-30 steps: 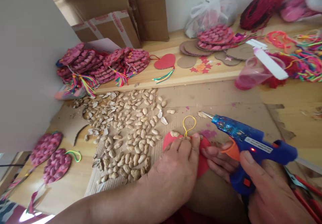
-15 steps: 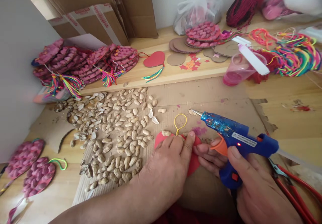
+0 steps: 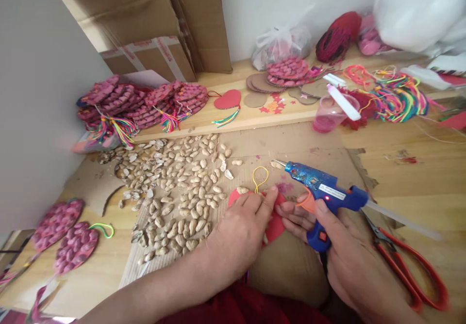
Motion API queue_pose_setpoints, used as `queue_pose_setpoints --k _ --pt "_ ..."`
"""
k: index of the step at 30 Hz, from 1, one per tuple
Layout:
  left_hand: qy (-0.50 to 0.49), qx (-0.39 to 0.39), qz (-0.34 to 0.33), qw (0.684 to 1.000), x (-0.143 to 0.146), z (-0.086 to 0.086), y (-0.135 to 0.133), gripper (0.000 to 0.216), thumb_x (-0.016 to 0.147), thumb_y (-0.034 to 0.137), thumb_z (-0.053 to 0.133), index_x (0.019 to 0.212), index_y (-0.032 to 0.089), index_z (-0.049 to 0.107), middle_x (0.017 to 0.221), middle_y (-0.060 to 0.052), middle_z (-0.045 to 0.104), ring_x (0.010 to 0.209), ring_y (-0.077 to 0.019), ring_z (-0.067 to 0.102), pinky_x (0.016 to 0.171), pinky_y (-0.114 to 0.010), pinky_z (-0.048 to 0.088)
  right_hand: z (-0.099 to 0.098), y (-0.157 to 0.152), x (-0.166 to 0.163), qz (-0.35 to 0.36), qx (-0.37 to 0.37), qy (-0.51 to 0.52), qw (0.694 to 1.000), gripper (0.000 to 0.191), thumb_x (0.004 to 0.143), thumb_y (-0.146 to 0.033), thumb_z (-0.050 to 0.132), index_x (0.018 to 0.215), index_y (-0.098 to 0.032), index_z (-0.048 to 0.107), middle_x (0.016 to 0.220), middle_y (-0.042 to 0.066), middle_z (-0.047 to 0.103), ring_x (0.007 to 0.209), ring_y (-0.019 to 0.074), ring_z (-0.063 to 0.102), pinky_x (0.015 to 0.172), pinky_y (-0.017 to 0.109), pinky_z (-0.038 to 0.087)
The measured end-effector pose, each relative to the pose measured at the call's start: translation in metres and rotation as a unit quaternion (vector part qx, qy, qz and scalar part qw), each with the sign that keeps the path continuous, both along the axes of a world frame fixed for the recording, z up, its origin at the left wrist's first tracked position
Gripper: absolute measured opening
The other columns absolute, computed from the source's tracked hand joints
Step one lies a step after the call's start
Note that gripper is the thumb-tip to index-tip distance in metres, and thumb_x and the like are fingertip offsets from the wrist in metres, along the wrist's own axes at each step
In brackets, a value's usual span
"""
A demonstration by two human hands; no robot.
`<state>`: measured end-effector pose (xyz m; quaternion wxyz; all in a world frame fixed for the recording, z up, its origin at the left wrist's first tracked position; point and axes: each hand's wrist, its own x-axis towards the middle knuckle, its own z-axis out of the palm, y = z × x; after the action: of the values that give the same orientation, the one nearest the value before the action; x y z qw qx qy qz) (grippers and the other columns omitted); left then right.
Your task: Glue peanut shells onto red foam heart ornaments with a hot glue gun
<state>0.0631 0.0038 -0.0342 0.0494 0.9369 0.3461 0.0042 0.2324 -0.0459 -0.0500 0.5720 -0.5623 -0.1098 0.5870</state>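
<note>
My left hand [image 3: 242, 224] lies over a red heart-shaped cutout [image 3: 275, 224] on the cardboard sheet [image 3: 302, 144], fingers pressed down on its top edge near a peanut shell. A yellow cord loop [image 3: 260, 177] sticks out above the heart. My right hand [image 3: 342, 251] grips a blue hot glue gun [image 3: 324, 193], its red light on and its nozzle pointing left just above the heart; the free fingers of that hand touch the heart's right side. A large spread of peanut shells [image 3: 174, 188] lies to the left of the heart.
Red-handled scissors [image 3: 411, 266] lie right of my hand. Finished pink peanut hearts with tassels [image 3: 141, 103] are stacked at the back left, two more [image 3: 65, 236] at the front left. A pink cup [image 3: 327, 115], coloured cords [image 3: 396, 101], cardboard discs [image 3: 284, 79], bags and cardboard boxes [image 3: 153, 23] line the back.
The camera has pulled back and tilted up, so more of the table shows. Both hands stay on the red heart and the glue gun, barely shifted.
</note>
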Motion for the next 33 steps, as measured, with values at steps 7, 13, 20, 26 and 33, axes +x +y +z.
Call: queue_pose_setpoints --k 7,13,20,26,33 --pt "-0.022 -0.003 0.037 0.999 0.005 -0.003 -0.001 0.058 0.09 0.009 0.053 0.146 0.004 0.041 0.116 -0.015 0.067 0.108 -0.025 0.063 0.094 -0.037 0.056 0.002 0.004 -0.002 0.005 0.027 0.006 1.0 0.055 0.066 -0.058 0.087 0.1 -0.02 0.065 0.089 0.007 0.077 0.088 0.0272 0.076 0.078 0.039 0.065" --pt "-0.018 0.007 0.062 0.998 0.013 -0.001 -0.004 0.051 0.093 0.014 0.049 0.143 0.005 0.048 0.125 -0.014 0.066 0.109 -0.026 0.062 0.1 -0.038 0.053 0.014 0.01 0.002 0.002 0.021 0.029 0.999 0.042 0.074 -0.048 0.082 0.096 -0.018 0.063 0.081 0.009 0.075 0.08 0.0265 0.076 0.069 0.036 0.065" --pt "-0.006 0.004 0.085 0.996 0.013 0.0 -0.003 0.054 0.092 0.01 0.049 0.146 0.005 0.046 0.132 -0.017 0.064 0.115 -0.0267 0.062 0.1 -0.039 0.053 0.035 0.012 0.023 -0.038 0.076 0.041 0.996 0.024 0.095 -0.043 0.048 0.093 -0.022 0.059 0.064 0.002 0.064 0.044 0.014 0.057 0.036 0.019 0.042" --pt "-0.02 -0.001 0.083 0.996 0.017 0.008 -0.004 0.045 0.094 0.011 0.048 0.139 0.007 0.051 0.128 -0.018 0.066 0.118 -0.0259 0.062 0.102 -0.04 0.052 0.032 0.011 0.025 0.004 0.137 0.069 0.988 0.026 0.082 -0.047 0.062 0.092 -0.023 0.058 0.064 0.0 0.056 0.043 0.0104 0.044 0.035 0.016 0.031" --pt "-0.001 -0.016 0.107 0.994 -0.038 0.049 -0.037 0.056 0.09 0.028 0.064 0.143 0.02 0.047 0.12 -0.012 0.067 0.108 -0.0245 0.067 0.091 -0.036 0.056 0.028 0.016 0.024 0.004 0.102 0.055 0.993 0.019 0.086 -0.036 0.053 0.09 -0.019 0.06 0.064 0.003 0.057 0.045 0.0128 0.047 0.034 0.018 0.034"
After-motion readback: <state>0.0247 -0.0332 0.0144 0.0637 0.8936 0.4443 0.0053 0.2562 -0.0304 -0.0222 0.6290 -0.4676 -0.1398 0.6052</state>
